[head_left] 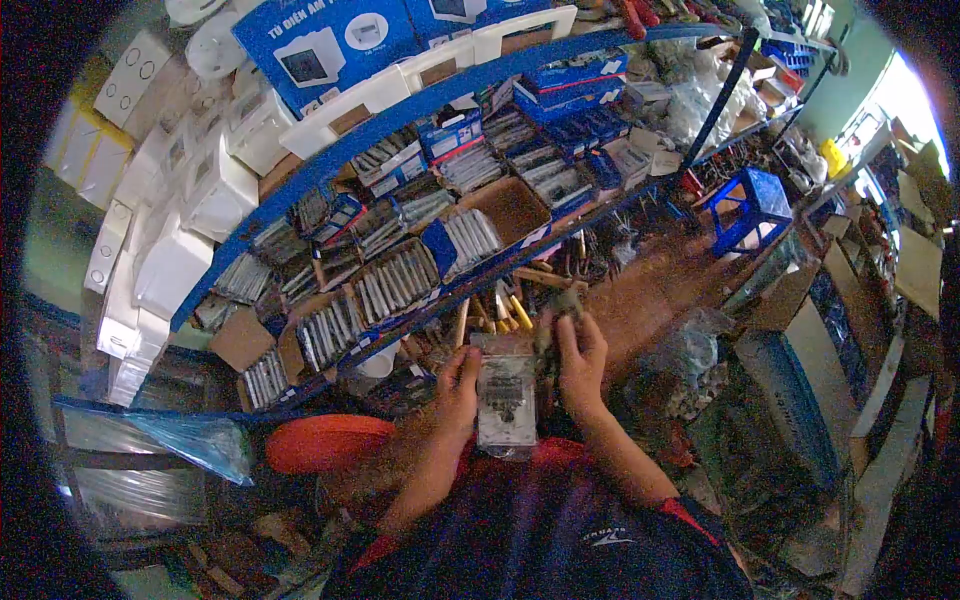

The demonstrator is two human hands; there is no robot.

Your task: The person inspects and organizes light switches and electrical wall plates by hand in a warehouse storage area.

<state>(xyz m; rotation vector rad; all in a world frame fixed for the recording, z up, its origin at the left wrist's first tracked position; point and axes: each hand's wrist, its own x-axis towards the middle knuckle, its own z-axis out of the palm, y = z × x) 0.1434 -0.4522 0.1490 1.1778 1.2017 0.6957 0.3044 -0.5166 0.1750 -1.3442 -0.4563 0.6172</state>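
Note:
My left hand (458,388) grips the left edge of a flat, pale rectangular pack (506,400) in clear plastic, with dark print on its face. It is upright in front of my lap. Just right of the pack, my right hand (582,362) is closed, with the thumb and fingers pinched on a small dark greyish piece (567,302) that sticks up above the fingertips. I cannot tell what kind of thing this piece is. Behind both hands are several tools with yellow handles (514,312), below the shelf.
A blue metal shelf (480,290) holds cartons of flat packs (385,278). White boxes (190,240) are stacked on the upper left. A blue plastic stool (752,212) stands on the right floor, and cardboard boxes (790,395) line the right. A red round seat (328,443) is at my left.

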